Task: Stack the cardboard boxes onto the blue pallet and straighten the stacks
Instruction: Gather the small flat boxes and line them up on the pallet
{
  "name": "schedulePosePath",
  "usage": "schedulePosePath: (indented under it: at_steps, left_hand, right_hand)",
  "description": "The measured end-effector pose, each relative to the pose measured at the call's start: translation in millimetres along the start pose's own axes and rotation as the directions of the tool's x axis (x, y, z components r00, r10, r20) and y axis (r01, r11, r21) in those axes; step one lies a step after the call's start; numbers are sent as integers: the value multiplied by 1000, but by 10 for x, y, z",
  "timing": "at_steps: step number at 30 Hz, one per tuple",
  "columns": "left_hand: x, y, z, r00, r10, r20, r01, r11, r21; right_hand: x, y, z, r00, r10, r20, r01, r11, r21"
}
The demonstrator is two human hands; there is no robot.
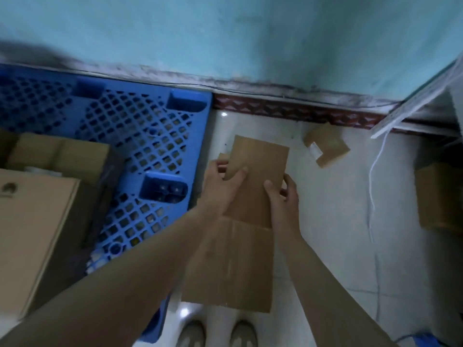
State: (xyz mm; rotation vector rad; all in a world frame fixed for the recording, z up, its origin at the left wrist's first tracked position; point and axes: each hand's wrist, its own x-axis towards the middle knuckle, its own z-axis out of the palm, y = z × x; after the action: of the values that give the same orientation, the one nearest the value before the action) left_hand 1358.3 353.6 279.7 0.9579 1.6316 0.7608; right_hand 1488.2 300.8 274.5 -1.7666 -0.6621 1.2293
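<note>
Both hands, left [225, 182] and right [284, 194], grip clamped on flattened cardboard box [253, 176] beside blue pallet [150, 136].

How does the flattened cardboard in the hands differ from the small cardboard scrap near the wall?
The flattened cardboard is large, rectangular and held by the left hand and right hand; the cardboard scrap is small, irregular, with a pale patch, lying loose on the floor. Both are brown.

Lighting: dim, cool indoor cast. We note two glare spots on the glossy floor tiles [325, 209], one by the far corner of the blue pallet [140, 136], one near its close edge. Heavy shadow left of pallet, along wall base. Soft focus overall; motion blur; wide-angle bending at frame edges.
</note>
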Motion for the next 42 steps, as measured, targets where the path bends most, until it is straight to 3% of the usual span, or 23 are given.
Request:
schedulePosePath:
  at_steps: [3,14,18,25,34,39,42]
  left_hand:
    - [-53,84,-648,995,-48,-89,39,994,-102]
    - [50,-296,-3014,922,-89,-378,4,976,-220]
    - [151,-460,-3951,926,-136,-352,31,957,-288]
    - [365,-700,-5320,931,-188,-314,79,940,-331]
    - [956,-790,-5735,900,-264,-346,72,874,-480]
    - [1348,-998,-5671,884,-301,-359,74,846,-528]
    - [1593,-1059,-5544,855,-355,-378,39,771,-636]
  right_hand:
    - [-218,-264,511,994,-44,99,53,995,-90]
    - [-930,-455,2721,912,-100,397,163,979,-127]
    - [-1201,-458,3615,887,-131,442,205,971,-123]
    - [-1457,-646,4913,859,-69,508,135,986,-95]
    - [-976,-798,5832,820,-76,567,301,900,-315]
    - [-400,-779,6236,702,-71,709,479,783,-396]
    - [-153,-747,6459,665,-94,741,546,737,-398]
